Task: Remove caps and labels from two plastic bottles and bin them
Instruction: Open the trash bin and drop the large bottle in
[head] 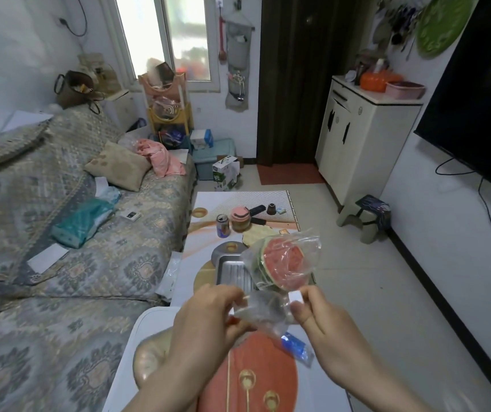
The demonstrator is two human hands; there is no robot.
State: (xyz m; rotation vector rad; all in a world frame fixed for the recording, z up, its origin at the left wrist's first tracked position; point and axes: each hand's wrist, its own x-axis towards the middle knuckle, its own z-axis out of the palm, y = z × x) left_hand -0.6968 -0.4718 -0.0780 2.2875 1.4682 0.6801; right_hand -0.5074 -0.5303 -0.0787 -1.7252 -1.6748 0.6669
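I hold a clear plastic bottle (263, 312) sideways over the low table (185, 281). My left hand (208, 313) grips its body from the left. My right hand (324, 319) pinches the white cap (295, 296) at the bottle's right end between thumb and fingers. A blue and clear strip, likely a peeled label (297, 347), hangs just below the bottle near my right hand. No second bottle shows.
Behind my hands lie bagged watermelon slices (283, 263), a metal tray (232, 270), a drink can (223, 226) and a pink-lidded jar (240, 219). A patterned sofa (60, 218) runs along the left. A small stool (366, 217) and white cabinet (363, 138) stand on the right.
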